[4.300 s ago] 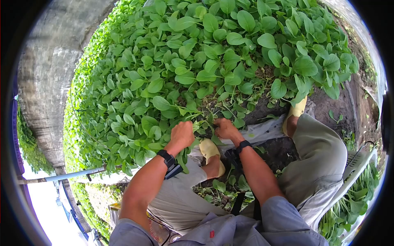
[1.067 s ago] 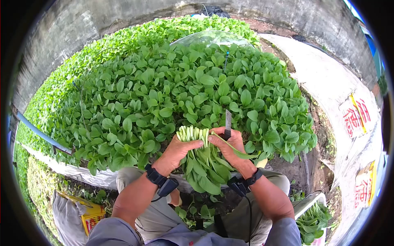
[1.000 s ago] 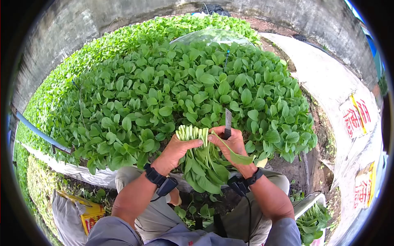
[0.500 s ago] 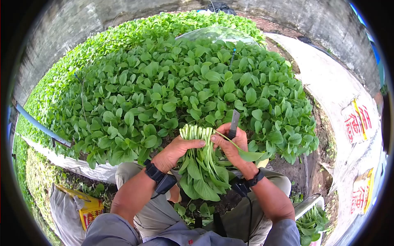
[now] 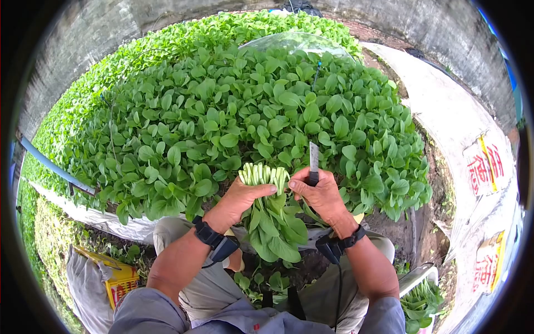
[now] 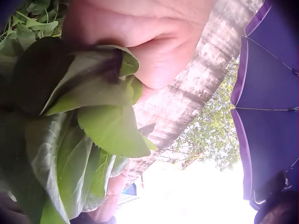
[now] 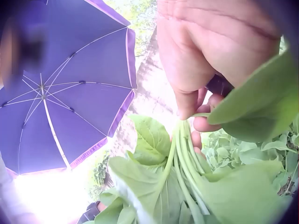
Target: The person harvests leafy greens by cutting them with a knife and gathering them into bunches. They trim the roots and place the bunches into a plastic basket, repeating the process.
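Observation:
My left hand (image 5: 239,195) grips a bunch of leafy greens (image 5: 275,231), its pale cut stem ends facing up and the leaves hanging down. The thumb lies across the stems. Beside it, my right hand (image 5: 324,196) holds a small knife (image 5: 314,157), the blade pointing up from the fist. In the right wrist view, the thumb and finger of that hand also pinch one stalk with a broad leaf (image 7: 261,100), close to the bunch's stems (image 7: 184,149). The knife's dark handle (image 7: 218,86) is partly hidden by the palm there. Leaves (image 6: 112,130) fill much of the left wrist view.
A dense bed of greens (image 5: 222,106) lies ahead. White sheeting (image 5: 439,100) runs along the right. A pale crate (image 5: 411,278) of cut greens stands at lower right, a yellow crate (image 5: 122,278) at lower left. A purple umbrella (image 7: 84,84) is overhead.
Both hands have risen from among the plants, now with a bunch. Over the last half second, the right hand has shifted slightly right, its knife more upright, and the single leaf no longer lies across the wrist.

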Available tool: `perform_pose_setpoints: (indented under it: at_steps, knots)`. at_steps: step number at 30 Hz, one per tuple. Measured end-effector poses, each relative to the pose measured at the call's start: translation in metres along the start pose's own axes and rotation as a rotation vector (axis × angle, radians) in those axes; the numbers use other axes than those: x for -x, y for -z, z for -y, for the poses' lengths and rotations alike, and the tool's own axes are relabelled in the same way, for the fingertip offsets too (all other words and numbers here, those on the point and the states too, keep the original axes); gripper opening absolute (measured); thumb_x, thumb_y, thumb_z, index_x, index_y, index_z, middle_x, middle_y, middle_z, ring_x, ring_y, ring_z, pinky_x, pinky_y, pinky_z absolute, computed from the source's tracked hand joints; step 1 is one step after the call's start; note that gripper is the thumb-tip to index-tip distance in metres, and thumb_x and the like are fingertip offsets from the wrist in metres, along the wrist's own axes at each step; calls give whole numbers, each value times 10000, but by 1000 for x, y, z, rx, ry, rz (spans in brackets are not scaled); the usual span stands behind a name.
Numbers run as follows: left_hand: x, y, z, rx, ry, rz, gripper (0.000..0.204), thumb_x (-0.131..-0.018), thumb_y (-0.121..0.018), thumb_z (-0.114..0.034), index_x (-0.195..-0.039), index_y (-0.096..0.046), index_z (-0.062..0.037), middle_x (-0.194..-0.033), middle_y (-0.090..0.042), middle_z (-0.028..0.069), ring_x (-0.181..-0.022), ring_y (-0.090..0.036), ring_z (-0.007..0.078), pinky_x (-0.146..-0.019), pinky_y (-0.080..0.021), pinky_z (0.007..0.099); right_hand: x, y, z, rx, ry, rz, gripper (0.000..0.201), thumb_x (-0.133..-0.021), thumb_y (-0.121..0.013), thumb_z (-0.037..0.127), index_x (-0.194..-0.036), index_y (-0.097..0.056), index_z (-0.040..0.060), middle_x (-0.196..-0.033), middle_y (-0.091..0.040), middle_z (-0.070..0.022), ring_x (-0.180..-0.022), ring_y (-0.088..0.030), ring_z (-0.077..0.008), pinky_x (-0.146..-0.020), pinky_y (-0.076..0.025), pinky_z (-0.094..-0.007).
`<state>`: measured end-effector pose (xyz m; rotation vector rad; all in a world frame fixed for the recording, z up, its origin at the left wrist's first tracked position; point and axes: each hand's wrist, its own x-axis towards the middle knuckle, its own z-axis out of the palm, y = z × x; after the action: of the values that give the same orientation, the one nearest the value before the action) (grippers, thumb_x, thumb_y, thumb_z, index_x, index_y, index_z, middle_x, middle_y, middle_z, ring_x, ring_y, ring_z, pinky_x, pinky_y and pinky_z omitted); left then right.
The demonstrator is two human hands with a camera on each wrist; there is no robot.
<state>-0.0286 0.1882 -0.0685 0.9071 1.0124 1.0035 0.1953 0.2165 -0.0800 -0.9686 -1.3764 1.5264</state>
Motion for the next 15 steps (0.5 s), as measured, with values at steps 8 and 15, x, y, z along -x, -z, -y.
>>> perform_pose_setpoints:
  at_steps: [8, 15]
  knots:
    - [-5, -7, 7, 194, 203, -19, 308, -919, -781, -74, -1219, -715, -52, -1107, -746, 24, -954, -693, 103, -835, -568, 297, -6, -20, -24, 32, 68, -236, 106, -948, -773, 113, -953, -729, 17, -747, -656, 28, -663, -581, -56, -608, -487, -236]
    - [-18, -5, 33, 107, 12, -81, 286, -904, -781, -39, -1182, -712, -25, -1085, -745, 23, -936, -692, 106, -819, -563, 297, -8, -22, -20, 281, 134, -229, 207, -974, -746, 170, -895, -726, -20, -656, -604, 3, -592, -516, -64, -542, -430, -277]
